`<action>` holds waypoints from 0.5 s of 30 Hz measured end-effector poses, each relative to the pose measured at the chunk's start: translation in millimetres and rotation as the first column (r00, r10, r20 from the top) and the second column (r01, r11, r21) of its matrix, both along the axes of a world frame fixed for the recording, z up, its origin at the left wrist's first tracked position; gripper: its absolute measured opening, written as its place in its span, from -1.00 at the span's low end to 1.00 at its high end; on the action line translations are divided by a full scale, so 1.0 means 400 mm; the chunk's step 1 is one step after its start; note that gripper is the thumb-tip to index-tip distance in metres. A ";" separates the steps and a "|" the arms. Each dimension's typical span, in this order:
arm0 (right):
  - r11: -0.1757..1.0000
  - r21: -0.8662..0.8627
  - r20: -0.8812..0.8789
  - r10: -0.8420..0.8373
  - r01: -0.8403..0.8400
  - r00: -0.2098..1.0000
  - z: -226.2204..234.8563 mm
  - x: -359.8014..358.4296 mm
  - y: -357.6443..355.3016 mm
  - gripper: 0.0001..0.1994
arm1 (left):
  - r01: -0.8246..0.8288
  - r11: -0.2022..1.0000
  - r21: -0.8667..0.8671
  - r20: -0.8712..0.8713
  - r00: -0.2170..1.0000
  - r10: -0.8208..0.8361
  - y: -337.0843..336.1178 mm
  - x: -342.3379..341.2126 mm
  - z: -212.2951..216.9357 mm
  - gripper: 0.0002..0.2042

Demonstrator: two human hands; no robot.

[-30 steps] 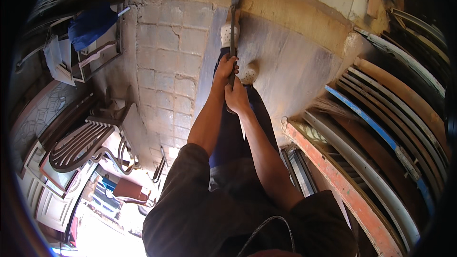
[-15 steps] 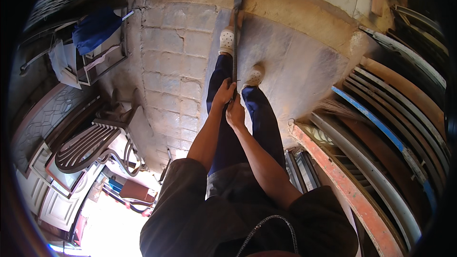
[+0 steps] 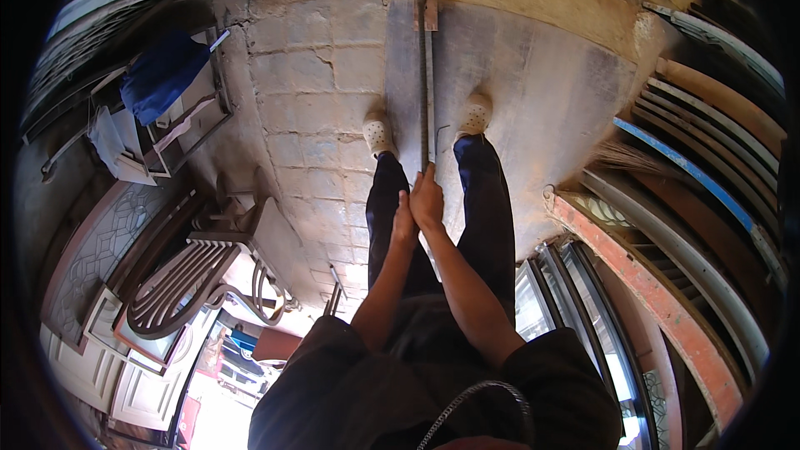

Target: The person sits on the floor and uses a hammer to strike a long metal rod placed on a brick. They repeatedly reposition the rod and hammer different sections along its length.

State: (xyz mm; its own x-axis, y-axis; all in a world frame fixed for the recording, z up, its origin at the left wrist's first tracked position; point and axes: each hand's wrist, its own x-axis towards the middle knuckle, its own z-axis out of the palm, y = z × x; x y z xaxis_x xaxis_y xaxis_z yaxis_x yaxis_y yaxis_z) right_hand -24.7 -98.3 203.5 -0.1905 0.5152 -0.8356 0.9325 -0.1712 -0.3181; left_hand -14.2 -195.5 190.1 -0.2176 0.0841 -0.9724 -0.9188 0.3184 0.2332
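Observation:
A long, dark metal bar (image 3: 423, 75) runs straight away from me between my legs, out past the upper edge of the view. Around its near end is my right hand (image 3: 427, 198), closed. Close against it, a little lower and to the left, my left hand (image 3: 404, 221) is closed at the same end; its fingers are partly hidden. A thin bent rod (image 3: 438, 135) sticks out beside the bar, just beyond my right hand. Farther off, the bar passes over a small reddish-brown wood block (image 3: 430, 13).
Wood and metal frames lean on the right, among them an orange-painted beam (image 3: 633, 275) and a blue-edged board (image 3: 692, 167). A slatted chair (image 3: 187, 283) and a blue cloth (image 3: 167, 75) are on the left. My shoes stand either side of the bar on the worn floor (image 3: 308, 108).
Both hands have come back nearer my body, still on the bar. My left foot has moved back, roughly level with the right. The view has shifted, and more of the wood block shows.

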 end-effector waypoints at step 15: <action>0.991 0.125 0.040 0.038 -0.042 0.999 -0.296 0.152 -0.233 -0.57 | 0.589 0.791 -0.165 0.026 0.804 -0.594 -0.063 -0.016 -0.233 -0.33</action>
